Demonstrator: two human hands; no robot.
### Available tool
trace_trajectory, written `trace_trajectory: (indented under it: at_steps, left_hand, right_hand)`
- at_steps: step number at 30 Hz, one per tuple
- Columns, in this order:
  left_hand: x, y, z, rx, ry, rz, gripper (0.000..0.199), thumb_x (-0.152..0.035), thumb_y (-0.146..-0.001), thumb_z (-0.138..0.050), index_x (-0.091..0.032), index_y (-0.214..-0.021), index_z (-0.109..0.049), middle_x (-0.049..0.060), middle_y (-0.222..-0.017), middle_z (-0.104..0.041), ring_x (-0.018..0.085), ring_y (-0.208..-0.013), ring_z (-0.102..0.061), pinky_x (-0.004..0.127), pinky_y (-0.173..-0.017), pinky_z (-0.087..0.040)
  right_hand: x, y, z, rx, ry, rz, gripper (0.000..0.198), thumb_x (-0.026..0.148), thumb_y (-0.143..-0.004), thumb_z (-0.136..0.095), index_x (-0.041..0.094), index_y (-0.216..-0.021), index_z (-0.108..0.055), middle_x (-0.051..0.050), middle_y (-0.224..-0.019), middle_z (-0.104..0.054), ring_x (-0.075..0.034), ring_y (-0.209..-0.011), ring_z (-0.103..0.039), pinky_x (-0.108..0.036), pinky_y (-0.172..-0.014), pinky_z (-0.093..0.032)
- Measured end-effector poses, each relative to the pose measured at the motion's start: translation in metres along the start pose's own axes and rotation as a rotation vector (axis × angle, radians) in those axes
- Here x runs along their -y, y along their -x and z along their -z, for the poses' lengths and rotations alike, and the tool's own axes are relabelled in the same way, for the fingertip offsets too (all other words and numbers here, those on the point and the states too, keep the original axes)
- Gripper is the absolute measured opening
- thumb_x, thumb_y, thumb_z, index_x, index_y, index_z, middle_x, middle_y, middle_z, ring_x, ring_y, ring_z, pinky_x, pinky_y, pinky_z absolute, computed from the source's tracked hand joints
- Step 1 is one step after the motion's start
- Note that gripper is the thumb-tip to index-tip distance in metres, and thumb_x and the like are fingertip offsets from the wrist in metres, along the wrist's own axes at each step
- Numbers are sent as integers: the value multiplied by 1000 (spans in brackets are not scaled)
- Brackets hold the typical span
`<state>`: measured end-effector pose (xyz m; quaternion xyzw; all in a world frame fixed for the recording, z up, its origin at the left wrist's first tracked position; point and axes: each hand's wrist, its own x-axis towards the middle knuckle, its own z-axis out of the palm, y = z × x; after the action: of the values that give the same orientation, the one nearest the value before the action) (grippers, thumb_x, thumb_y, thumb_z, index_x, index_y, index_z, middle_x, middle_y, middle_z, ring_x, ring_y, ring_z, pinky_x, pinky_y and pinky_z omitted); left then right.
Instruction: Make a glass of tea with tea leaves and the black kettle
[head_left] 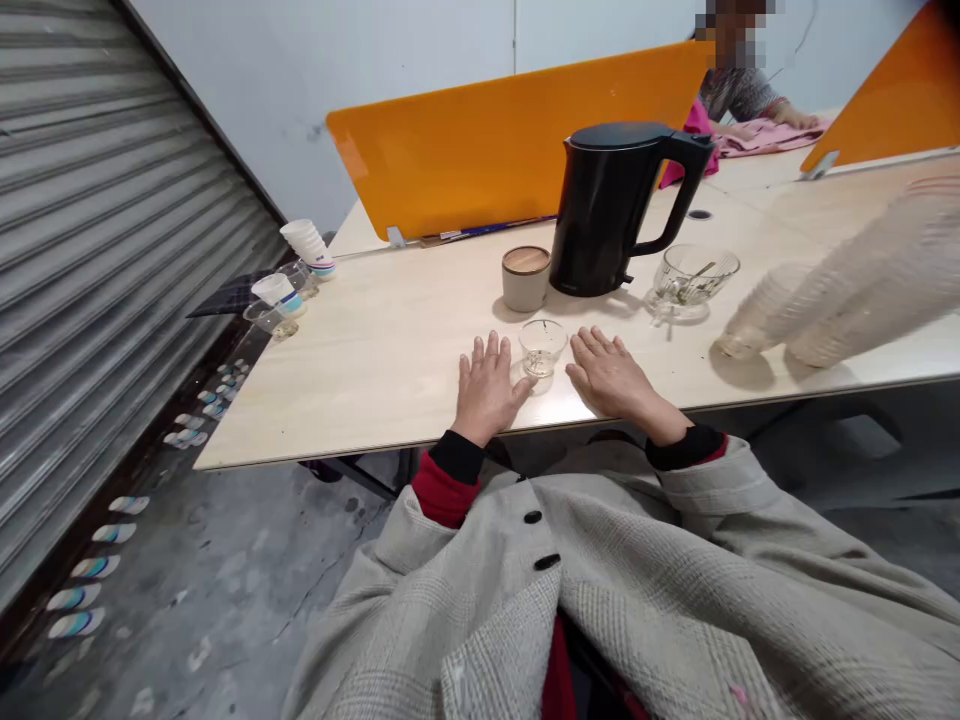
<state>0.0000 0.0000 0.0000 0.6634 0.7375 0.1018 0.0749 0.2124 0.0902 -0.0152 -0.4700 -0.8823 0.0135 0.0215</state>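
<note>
My left hand (489, 388) lies flat on the pale wooden table (360, 370), fingers spread and holding nothing. A small clear cup (544, 350) with a little liquid and dark bits stands between my hands, its base close to my left thumb. On its other side my right hand (609, 375) rests palm down, fingers stretched out, with nothing in it. Just behind the cup are a grey canister (525, 282) with a wooden lid and a black electric kettle (604, 220). A glass bowl (694, 275) with dark leaf-like bits inside sits right of the kettle.
Tall stacks of clear plastic cups (862, 285) lean at the right. White paper cups (306, 245) and used clear cups (270, 318) stand on the left edge. An orange divider (517, 150) runs behind. Across the table, another person's hand (795, 115) rests on pink cloth (772, 138).
</note>
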Motion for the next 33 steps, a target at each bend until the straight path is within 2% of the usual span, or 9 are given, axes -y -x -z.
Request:
trace_trajectory:
  at_steps: [4, 8, 12, 14, 17, 22, 24, 26, 33]
  left_hand:
    - [-2, -12, -10, -84, 276, -43, 111, -63, -95, -76, -13, -177, -21, 22, -185, -23, 39, -175, -14, 59, -141, -17]
    - [-3, -26, -23, -219, 601, -48, 125, -56, -75, -97, -17, -174, -32, 26, -177, -41, 45, -168, -35, 61, -137, -29]
    - [-5, -32, -28, -284, 799, -53, 93, -46, -74, -101, -23, -154, -59, 20, -154, -67, 39, -144, -65, 54, -124, -50]
    - [-7, -33, -28, -281, 817, -65, 74, -44, -76, -100, -24, -139, -68, 16, -139, -76, 35, -130, -72, 52, -116, -54]
    - [-8, -32, -28, -294, 833, -63, 65, -42, -75, -101, -22, -129, -71, 13, -126, -80, 33, -119, -75, 48, -109, -57]
    - [6, -23, -21, -369, 997, -35, 62, -41, -74, -101, -21, -125, -71, 11, -125, -79, 26, -109, -75, 39, -97, -57]
    - [29, -17, -12, -437, 1028, 1, 66, -42, -73, -101, -21, -127, -71, 12, -125, -79, 24, -107, -74, 37, -96, -57]
    - [67, -9, 2, -536, 1031, 77, 69, -41, -72, -101, -22, -130, -70, 12, -125, -79, 24, -107, -72, 37, -95, -56]
    - [266, 33, 80, -976, 860, 526, 54, -20, -65, -93, -20, -113, -69, 4, -108, -71, 21, -99, -69, 34, -93, -56]
  right_hand:
    - [3, 0, 3, 18, -3, -11, 71, 39, -113, -28, -2, -170, -39, -24, -181, -29, -40, -170, -27, -64, -137, -27]
    - [3, 2, 5, 22, -10, -14, 71, 39, -113, -27, -2, -170, -38, -24, -181, -30, -40, -170, -27, -63, -136, -27]
    - [2, 4, 4, 10, -13, 2, 71, 39, -114, -25, -3, -169, -41, -25, -180, -31, -41, -170, -28, -64, -136, -27]
    - [0, 5, 2, 2, -15, 2, 71, 39, -114, -23, -3, -168, -42, -25, -180, -32, -42, -169, -29, -65, -135, -28]
    - [-2, 5, -1, -33, -2, 9, 70, 39, -114, -25, 0, -168, -45, -24, -179, -36, -43, -167, -34, -66, -133, -33]
    - [-4, 7, -3, -86, 31, 60, 69, 39, -114, -24, 0, -165, -48, -28, -175, -40, -46, -164, -38, -69, -128, -39]
    - [-5, 8, -3, -68, 40, 80, 71, 40, -115, -19, -2, -165, -47, -29, -176, -38, -49, -165, -36, -70, -128, -38]
    - [-6, 8, -3, -47, 40, 74, 74, 42, -116, -14, -2, -166, -46, -28, -177, -37, -49, -165, -34, -69, -129, -36]
    - [-16, 6, -15, -57, 67, 95, 86, 48, -113, -3, -3, -165, -48, -28, -177, -37, -49, -166, -32, -71, -128, -36]
